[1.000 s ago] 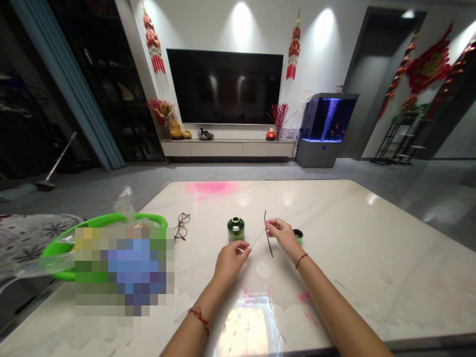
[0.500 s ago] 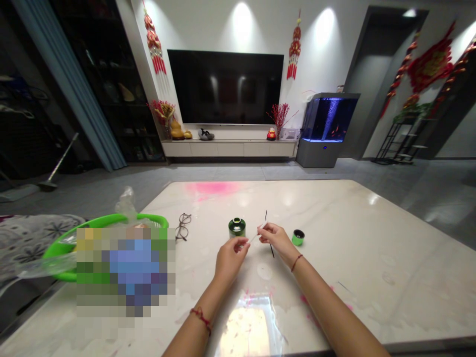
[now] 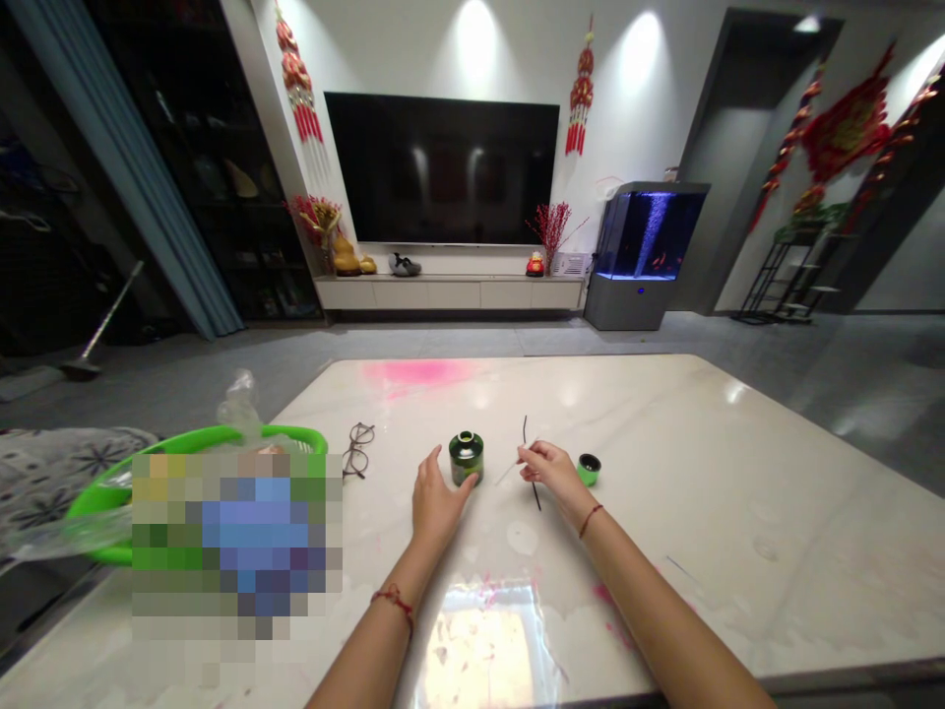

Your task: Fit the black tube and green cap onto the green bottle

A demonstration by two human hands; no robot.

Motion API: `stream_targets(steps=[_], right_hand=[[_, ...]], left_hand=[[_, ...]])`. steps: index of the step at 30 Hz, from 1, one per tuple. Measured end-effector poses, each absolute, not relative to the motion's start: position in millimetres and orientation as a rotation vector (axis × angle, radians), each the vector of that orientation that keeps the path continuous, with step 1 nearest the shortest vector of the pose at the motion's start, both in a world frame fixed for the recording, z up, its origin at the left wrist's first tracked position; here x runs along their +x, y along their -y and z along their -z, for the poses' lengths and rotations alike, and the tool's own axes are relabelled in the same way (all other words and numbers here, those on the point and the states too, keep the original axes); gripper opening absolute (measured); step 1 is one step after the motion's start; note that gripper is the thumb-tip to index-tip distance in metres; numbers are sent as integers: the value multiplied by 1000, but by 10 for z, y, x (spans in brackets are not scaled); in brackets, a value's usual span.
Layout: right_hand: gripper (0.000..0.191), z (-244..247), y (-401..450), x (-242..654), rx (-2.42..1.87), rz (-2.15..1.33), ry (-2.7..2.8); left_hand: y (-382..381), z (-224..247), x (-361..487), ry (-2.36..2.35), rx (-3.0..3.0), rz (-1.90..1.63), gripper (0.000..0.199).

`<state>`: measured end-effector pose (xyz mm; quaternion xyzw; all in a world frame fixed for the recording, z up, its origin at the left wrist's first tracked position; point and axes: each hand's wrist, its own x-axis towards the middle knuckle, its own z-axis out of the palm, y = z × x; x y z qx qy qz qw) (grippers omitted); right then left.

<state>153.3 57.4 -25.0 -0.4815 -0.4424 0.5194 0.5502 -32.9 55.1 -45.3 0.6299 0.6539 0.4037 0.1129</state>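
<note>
A small dark green glass bottle (image 3: 467,455) with an open neck stands upright on the table. My left hand (image 3: 439,497) is at its left and near side, thumb and fingers spread around it; I cannot tell whether the thumb touches the glass. Between the pinched fingertips of my right hand (image 3: 547,465) is a thin white stick (image 3: 506,474), its free end pointing down and left. A thin black stick (image 3: 525,427) lies on the table, partly hidden by that hand. Just beyond the right hand sits a green cap (image 3: 589,469), with its dark hollow facing up.
Folded eyeglasses (image 3: 357,453) lie left of the bottle. A green basket (image 3: 302,433) with plastic wrapping and blurred contents occupies the table's left side. Pink stains (image 3: 417,371) mark the white tabletop (image 3: 738,473). Beyond are a television (image 3: 443,167) and a fish tank (image 3: 650,236).
My left hand has let go of the white stick's end, moved left and spread beside the bottle. My right hand still holds the stick. The view has shifted slightly.
</note>
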Motion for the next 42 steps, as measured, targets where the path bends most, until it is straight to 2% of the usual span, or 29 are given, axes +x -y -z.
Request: stream_targets(steps=[4, 9, 17, 26, 42], right_hand=[[33, 254, -577, 1546, -1144, -1232, 1044], [32, 247, -582, 1570, -1151, -1222, 1040], [31, 243, -584, 1575, -1155, -1211, 1037], [31, 197, -581, 1565, -1149, -1202, 1038], [32, 136, -593, 1588, -1110, -1161, 970]], left_hand=[[-649, 541, -371, -1872, 1861, -1105, 71], [-713, 571, -355, -1814, 1895, -1073, 66], [-718, 505, -314, -1875, 1938, -1009, 45], [-660, 472, -314, -1898, 1938, -998, 46], [-524, 442, -129, -1616, 1843, -1010, 47]])
